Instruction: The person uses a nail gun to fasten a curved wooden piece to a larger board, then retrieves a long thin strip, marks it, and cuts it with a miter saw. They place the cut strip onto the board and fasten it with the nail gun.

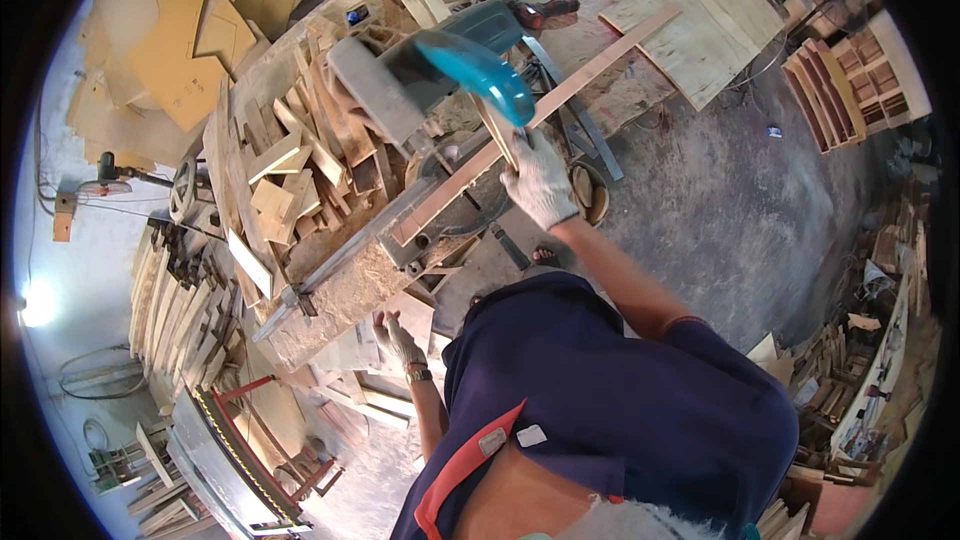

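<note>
My right hand [540, 182], in a white work glove, grips a long narrow wooden strip [600, 55] that lies slanted across the base of a mitre saw [440, 60]. The saw's teal blade guard [478, 72] hangs just above and left of that hand. A short thin stick [495, 132] stands up beside the glove's fingers. My left hand [395, 338], also gloved and with a watch at the wrist, hangs low by the front edge of the saw bench [330, 300]. Its fingers are spread and it holds nothing.
Several short wood offcuts [290, 170] are heaped on the bench left of the saw. Plywood sheets [715, 30] lie on the concrete floor beyond. Small wooden shelf units [850, 85] stand at the right, stacked slats [170, 310] at the left, and a band saw [235, 440] below.
</note>
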### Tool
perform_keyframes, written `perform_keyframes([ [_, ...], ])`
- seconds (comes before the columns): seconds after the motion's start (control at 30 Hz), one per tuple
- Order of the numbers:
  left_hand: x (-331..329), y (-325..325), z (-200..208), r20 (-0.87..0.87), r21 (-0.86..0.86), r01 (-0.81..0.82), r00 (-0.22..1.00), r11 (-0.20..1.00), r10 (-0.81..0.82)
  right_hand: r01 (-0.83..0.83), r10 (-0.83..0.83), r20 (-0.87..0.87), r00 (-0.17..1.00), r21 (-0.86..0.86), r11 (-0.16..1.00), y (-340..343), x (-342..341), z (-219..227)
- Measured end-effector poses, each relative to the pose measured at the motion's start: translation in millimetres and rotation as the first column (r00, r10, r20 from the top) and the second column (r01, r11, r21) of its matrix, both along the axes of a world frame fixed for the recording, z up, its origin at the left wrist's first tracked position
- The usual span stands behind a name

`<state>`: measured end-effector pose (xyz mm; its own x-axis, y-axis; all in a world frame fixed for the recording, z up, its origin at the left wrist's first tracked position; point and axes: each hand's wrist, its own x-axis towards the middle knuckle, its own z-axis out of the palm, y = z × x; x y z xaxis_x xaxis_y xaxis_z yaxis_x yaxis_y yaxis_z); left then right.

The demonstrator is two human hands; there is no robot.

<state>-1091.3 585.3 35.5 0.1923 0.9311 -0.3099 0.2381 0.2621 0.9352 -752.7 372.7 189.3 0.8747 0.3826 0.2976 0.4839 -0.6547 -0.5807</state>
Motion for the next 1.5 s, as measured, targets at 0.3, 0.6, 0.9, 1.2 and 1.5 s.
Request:
perform_keyframes([
  [0.3, 17.0, -63.1, 3.3, -0.01, -0.036, -0.123, 0.992, 0.992, 0.123, -0.04, 0.035, 0.046, 0.998, 0.107, 0.993, -31.0, 103.8, -42.0],
  [0.6, 53.5, -107.6, 20.9, -0.02, -0.055, -0.128, 0.992, 0.99, 0.127, -0.047, 0.108, -0.148, 0.983, 0.364, 0.93, -67.6, 60.8, -52.9],
  [0.9, 70.3, -120.6, 14.4, -0.1, -0.013, -0.074, 0.992, 0.997, 0.073, 0.192, 0.286, -0.573, 0.768, 0.632, 0.751, -99.2, 0.3, -58.5],
  [1.2, 70.4, -126.6, 22.1, -0.091, 0.0, -0.047, 0.995, 0.999, 0.047, -0.241, 0.228, 0.08, 0.97, 0.411, 0.879, 3.5, 130.6, -55.5],
  [1.5, 64.5, -131.6, 43.1, -0.369, 0.29, -0.008, 0.922, 0.957, 0.119, -0.193, 0.224, -0.214, 0.951, 0.158, 0.968, 33.3, 185.9, -35.2],
])
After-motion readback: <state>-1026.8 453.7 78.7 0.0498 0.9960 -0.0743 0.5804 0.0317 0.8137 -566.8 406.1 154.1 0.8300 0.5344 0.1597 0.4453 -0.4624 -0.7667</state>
